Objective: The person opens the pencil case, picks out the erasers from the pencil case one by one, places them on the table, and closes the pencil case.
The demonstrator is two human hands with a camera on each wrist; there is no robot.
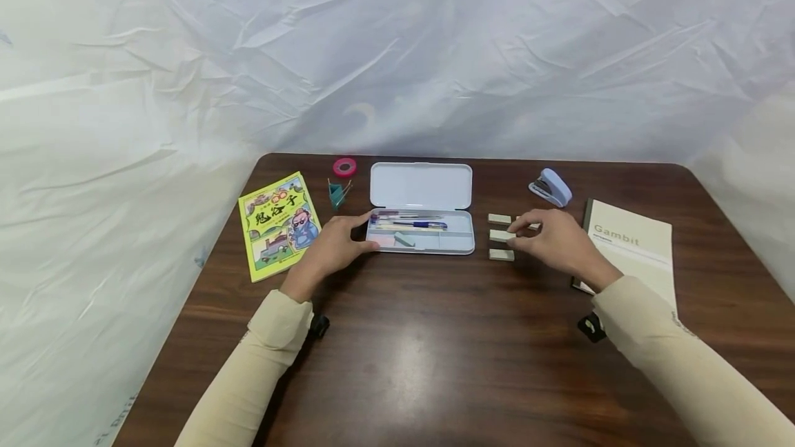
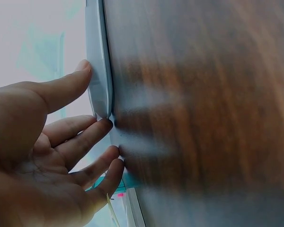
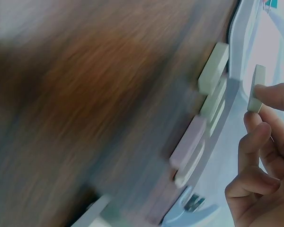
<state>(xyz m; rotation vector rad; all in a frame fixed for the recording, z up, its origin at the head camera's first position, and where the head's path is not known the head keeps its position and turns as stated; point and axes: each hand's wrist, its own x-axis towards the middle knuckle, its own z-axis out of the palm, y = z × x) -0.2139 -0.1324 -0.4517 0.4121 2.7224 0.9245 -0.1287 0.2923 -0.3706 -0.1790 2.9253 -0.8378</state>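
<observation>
My left hand (image 1: pixel 338 243) grips the left end of an open white pencil case (image 1: pixel 456 243), thumb at its front edge and fingers around the corner. The left wrist view shows the thumb on the case's side wall (image 2: pixel 98 61). Pens (image 1: pixel 417 225) lie in its back compartment; a pale green piece (image 1: pixel 404 239) and a pink one are in front. My right hand (image 1: pixel 549 240) is just right of the case. In the right wrist view its thumb and finger pinch a small pale eraser-like block (image 3: pixel 257 87) above several similar blocks (image 3: pixel 214 68), one of them pink (image 3: pixel 188 141).
A yellow comic-style book (image 1: pixel 279 223) lies at the left, with a teal binder clip (image 1: pixel 337 194) and a red tape roll (image 1: pixel 344 167) behind it. A pale blue stapler (image 1: pixel 551 188) and a cream notebook (image 1: pixel 636 243) are on the right. White sheeting (image 1: pixel 410 74) hangs behind the table.
</observation>
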